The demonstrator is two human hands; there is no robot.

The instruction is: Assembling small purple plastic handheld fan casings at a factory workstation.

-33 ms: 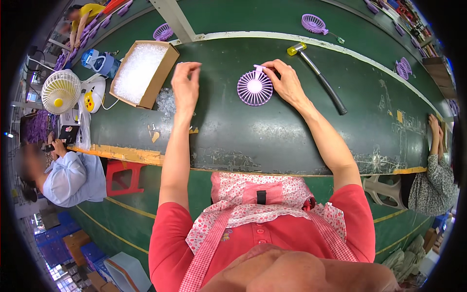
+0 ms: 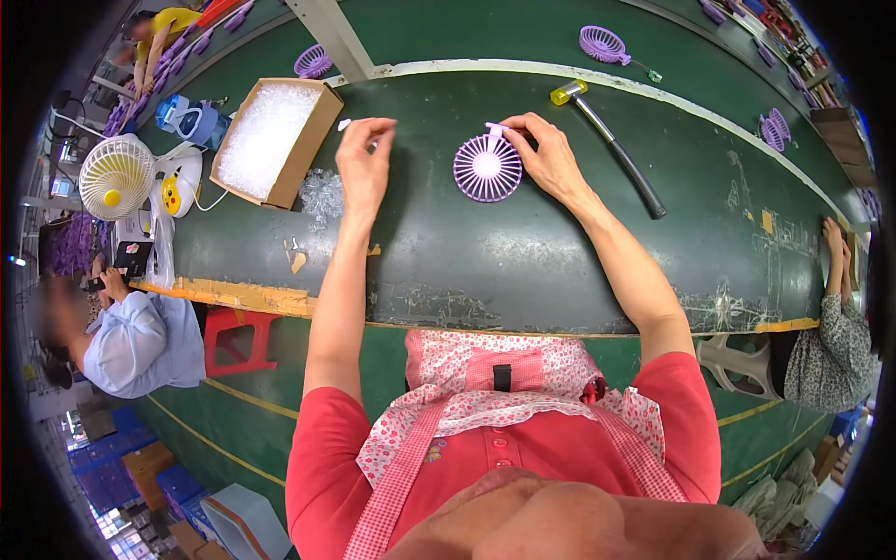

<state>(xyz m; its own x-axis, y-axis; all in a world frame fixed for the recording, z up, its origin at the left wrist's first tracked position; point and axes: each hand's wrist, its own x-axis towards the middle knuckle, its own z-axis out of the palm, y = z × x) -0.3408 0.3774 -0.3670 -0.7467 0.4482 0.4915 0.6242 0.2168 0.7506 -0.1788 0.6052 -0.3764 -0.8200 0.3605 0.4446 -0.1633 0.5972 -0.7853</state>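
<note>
A small purple fan [image 2: 487, 170] with a round slatted cage and a pale centre lies on the dark green table in front of me. My right hand [image 2: 549, 161] grips the short neck at the top of its cage between thumb and fingers. To the left, my left hand [image 2: 364, 168] hovers with its fingers curled toward the thumb. A small white piece [image 2: 344, 124] shows at its far side; whether the fingers hold it is hard to see. Beside that hand stands a cardboard box [image 2: 311, 140] full of small clear plastic pieces.
A mallet [image 2: 616, 149] with a yellow head lies right of the fan. Loose clear pieces [image 2: 321, 194] lie by the box. Farther left are a blue bottle [image 2: 194, 121] and a white desk fan [image 2: 118, 177]. More purple fan cages [image 2: 602, 44] rest beyond the white rail. People sit at both sides.
My left hand has shifted slightly right and turned, so the small white piece now shows beside it. The purple fan and my right hand have hardly moved.
</note>
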